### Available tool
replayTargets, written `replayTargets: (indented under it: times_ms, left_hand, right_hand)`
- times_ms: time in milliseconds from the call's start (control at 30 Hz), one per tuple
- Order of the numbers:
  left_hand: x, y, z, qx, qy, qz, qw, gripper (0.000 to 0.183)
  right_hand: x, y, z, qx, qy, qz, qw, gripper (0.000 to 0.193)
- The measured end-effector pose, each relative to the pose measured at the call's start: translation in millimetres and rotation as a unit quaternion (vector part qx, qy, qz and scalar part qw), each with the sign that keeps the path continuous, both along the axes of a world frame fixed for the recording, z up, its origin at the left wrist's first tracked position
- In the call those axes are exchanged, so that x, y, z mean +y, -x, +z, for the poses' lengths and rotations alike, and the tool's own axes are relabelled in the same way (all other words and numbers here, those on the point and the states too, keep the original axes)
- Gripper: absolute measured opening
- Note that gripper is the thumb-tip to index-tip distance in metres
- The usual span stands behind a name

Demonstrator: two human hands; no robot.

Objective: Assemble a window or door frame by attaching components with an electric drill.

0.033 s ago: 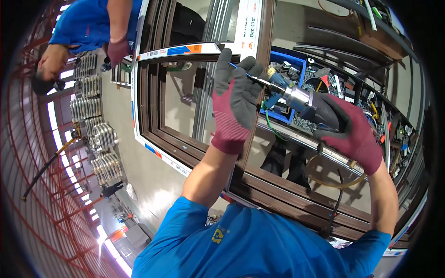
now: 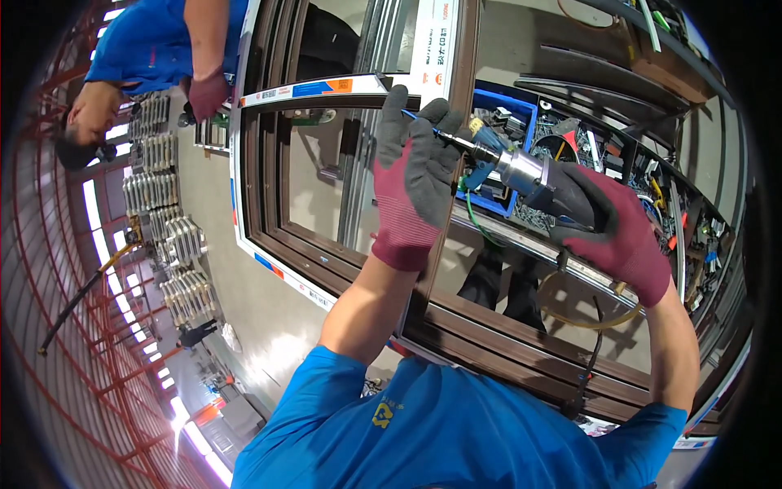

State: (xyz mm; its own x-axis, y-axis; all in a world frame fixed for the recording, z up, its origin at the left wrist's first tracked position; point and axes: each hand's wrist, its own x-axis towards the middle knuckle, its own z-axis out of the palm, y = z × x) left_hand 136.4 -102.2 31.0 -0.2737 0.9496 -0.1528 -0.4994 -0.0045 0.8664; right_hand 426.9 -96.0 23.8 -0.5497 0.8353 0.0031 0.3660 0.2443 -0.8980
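Observation:
My right hand (image 2: 631, 232), in a maroon and grey glove, is closed around the dark body of a power drill (image 2: 525, 175) with a silver front. The drill points left, and a long thin bit (image 2: 456, 141) with a blue stretch near its far end sticks out of its chuck. My left hand (image 2: 415, 167), gloved alike, has its fingers curled about that bit. Both hands are above a brown window frame (image 2: 464, 69) with white protective film. The bit's tip is by my left fingers, and whether it touches the frame I cannot tell.
A blue bin (image 2: 533, 122) of small hardware stands beyond the drill, beside a tray of loose metal parts (image 2: 643, 171). A green cord (image 2: 475, 218) hangs below the drill. At upper left a co-worker's gloved hand (image 2: 209, 94) is by the frame's far edge.
The co-worker's hand and arm have shifted very slightly. My hands and the drill stay where they were.

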Motion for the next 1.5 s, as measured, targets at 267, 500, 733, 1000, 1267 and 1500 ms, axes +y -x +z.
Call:
replayTargets:
  times_ms: [267, 500, 733, 1000, 1267, 1500]
  left_hand:
    - [8, -25, -12, 0.070, 0.017, 0.076, 0.994, 0.043]
    - [21, -24, -13, 0.048, 0.037, -0.057, 0.997, 0.048]
    - [7, 28, -30, 0.305, 0.120, 0.055, 0.943, 0.040]
    - [50, 58, -80, 0.035, 0.257, -0.008, 0.966, 0.031]
    - [55, 56, -98, 0.044, 0.266, -0.005, 0.963, 0.031]
    - [56, 61, -106, 0.048, 0.279, -0.002, 0.959, 0.032]
  right_hand:
    - [-11, 13, -4, -0.161, -0.098, -0.046, 0.981, 0.088]
    - [10, -4, -31, -0.047, -0.105, -0.089, 0.989, 0.083]
    - [72, -78, -46, -0.153, -0.141, -0.021, 0.978, 0.087]
    - [96, -86, -76, -0.219, -0.178, 0.030, 0.959, 0.092]
    - [102, -78, -85, -0.233, -0.196, 0.019, 0.952, 0.091]
    - [103, -70, -90, -0.245, -0.177, 0.021, 0.953, 0.090]
